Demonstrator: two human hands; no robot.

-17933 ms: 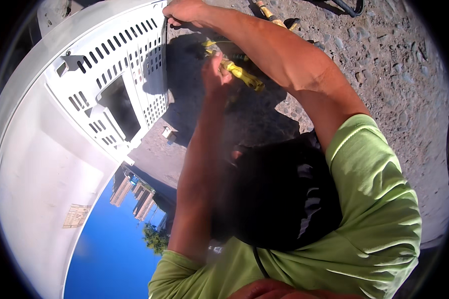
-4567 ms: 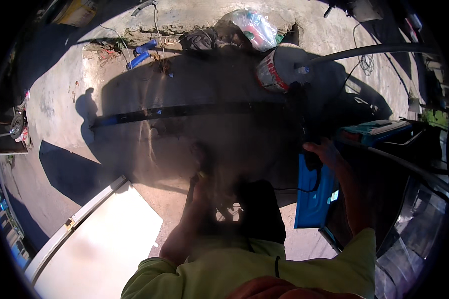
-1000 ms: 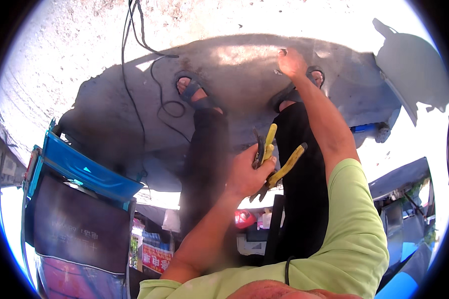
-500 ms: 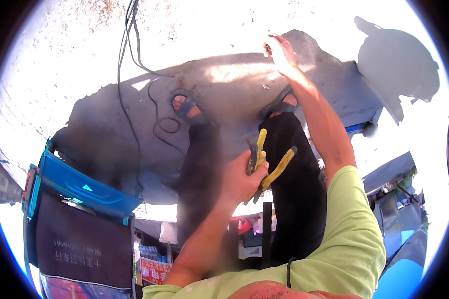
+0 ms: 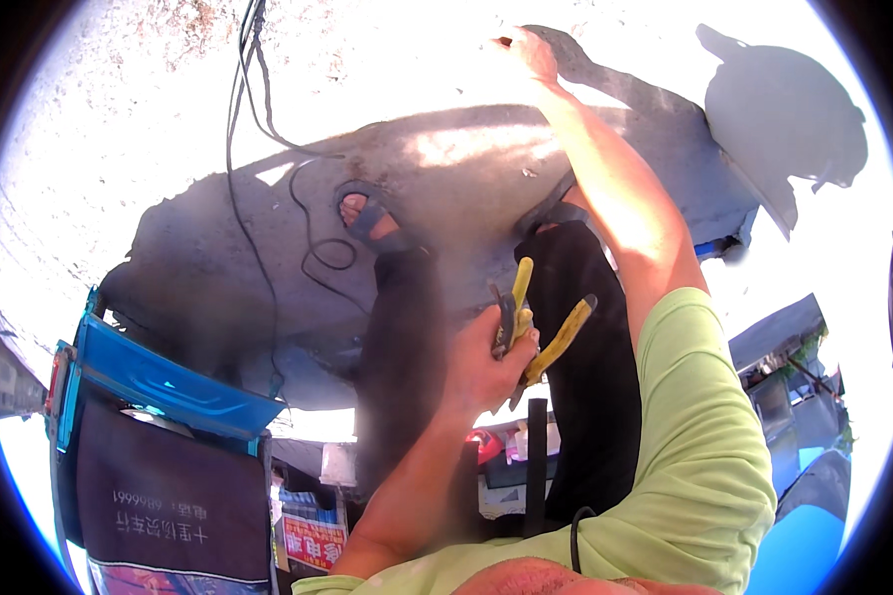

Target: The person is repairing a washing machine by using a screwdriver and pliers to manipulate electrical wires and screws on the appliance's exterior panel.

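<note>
My left hand (image 5: 486, 362) is closed round a pair of pliers (image 5: 566, 337) above my lap. Their yellow handles spread away from me, and the dark jaws point back toward my body. A dark piece (image 5: 506, 322) sits against the near handle beside my fingers; whether it belongs to the pliers I cannot tell. Far out over the sunlit ground, my right hand (image 5: 534, 58) is reached forward with its fingers curled in. Glare washes out the fingertips, and anything small between them cannot be made out.
Dark cables (image 5: 236, 149) run over the ground to the left of my sandalled feet (image 5: 367, 213). Close on my left stands a blue metal panel (image 5: 169, 372) with a dark fabric cover (image 5: 169, 486). Blue and grey objects (image 5: 804, 426) lie on the right.
My right hand has moved farther forward and slightly left, deeper into the glare. The left hand keeps hold of the pliers in nearly the same place.
</note>
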